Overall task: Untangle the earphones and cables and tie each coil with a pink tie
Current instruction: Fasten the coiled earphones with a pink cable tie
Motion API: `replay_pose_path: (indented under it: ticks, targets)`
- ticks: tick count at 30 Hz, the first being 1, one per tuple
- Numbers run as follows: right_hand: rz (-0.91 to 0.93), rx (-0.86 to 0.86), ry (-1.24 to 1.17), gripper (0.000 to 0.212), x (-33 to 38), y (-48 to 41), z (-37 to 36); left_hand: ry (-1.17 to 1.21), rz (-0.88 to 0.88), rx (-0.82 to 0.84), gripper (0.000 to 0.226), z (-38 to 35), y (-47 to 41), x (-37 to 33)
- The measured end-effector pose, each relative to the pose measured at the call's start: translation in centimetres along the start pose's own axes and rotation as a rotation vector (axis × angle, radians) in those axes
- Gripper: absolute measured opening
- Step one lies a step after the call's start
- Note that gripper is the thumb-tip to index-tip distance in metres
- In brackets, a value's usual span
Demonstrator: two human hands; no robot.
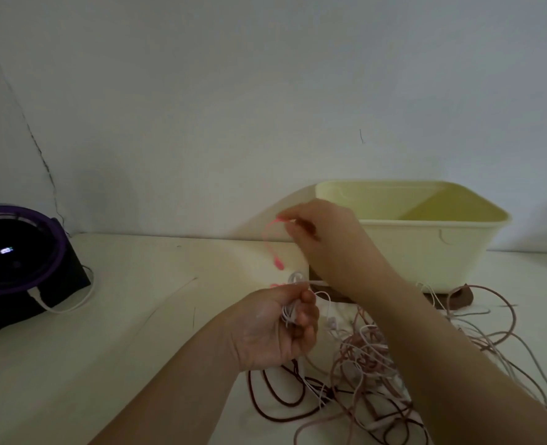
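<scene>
Head: pink tie (277, 263) dangles from right hand (317, 229) (left hand (272, 329) grips earphones (289, 311)).

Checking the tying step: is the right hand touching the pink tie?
Touching. The head view shows the right hand pinching the upper end of the pink tie, which hangs below.

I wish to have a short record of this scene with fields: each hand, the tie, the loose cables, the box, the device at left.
left hand: grips a white coil above the table
right hand: raised, pinches one end of the pink tie
tie: hangs in a curve above the coil
tangle: white, pinkish and dark red cables, loose on the table under the right arm
bin: pale yellow, open, behind the hands
device: black with a purple ring, far left, white cable plugged in
</scene>
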State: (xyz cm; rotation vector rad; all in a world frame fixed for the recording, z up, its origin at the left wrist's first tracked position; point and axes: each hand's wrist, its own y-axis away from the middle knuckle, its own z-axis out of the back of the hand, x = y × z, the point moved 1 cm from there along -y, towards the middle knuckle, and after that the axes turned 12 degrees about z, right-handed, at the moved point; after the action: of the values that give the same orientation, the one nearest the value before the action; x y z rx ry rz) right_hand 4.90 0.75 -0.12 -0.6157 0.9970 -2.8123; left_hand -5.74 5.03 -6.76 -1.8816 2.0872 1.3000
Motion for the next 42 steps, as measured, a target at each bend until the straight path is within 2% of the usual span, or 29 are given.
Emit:
replay_pose_path:
  ticks: [2, 4, 8, 10, 14, 22, 28, 32, 37, 40, 42]
  targets:
    - [0.076, 0.207, 0.004, 0.026, 0.9, 0.3, -1.1, -0.017, -0.003, -0.015, 0.023, -0.4, 0.0, 0.2]
    - [0.048, 0.372, 0.003, 0.024, 1.0, 0.6, -1.4, 0.002, -0.020, -0.036, 0.021, -0.5, 0.1, 0.2]
    - [-0.050, 0.255, -0.045, 0.006, 0.3, 0.6, 0.1, 0.115, -0.002, 0.016, 0.032, -0.1, 0.2, -0.2]
    - [-0.060, 0.274, -0.055, 0.003, 0.0, 0.7, 0.6, 0.116, -0.022, 0.011, 0.035, 0.1, 0.1, -0.5]
    - [-0.122, 0.345, -0.174, 0.008, -0.8, 0.9, 0.9, 0.001, -0.093, -0.018, 0.019, 0.2, 0.6, -1.0]
    - [-0.147, 0.353, -0.256, 0.010, -1.3, 0.9, 0.6, -0.182, -0.119, 0.016, 0.014, 1.0, 1.4, -1.6]
    - [-0.139, 0.317, -0.317, 0.009, -1.4, 0.9, 0.6, -0.255, -0.131, 0.041, 0.020, 1.0, 2.0, -2.0]
    - [-0.134, 0.330, -0.333, 0.007, -1.8, 1.0, 1.1, -0.311, -0.211, -0.027, 0.026, 1.0, 2.3, -2.4]
    - [-0.228, 0.363, -0.565, 0.017, -4.0, 1.5, 1.4, -0.418, -0.254, 0.014, 0.035, 0.9, 3.9, -3.1]
    - [-0.173, 0.433, -0.899, 0.038, -3.5, 1.9, 0.2, -0.490, -0.210, 0.112, 0.034, 0.4, 4.7, -2.9]
    - [-0.146, 0.464, -1.111, 0.045, -2.4, 2.0, -0.7, -0.523, -0.168, 0.192, 0.031, 0.1, 4.9, -2.6]
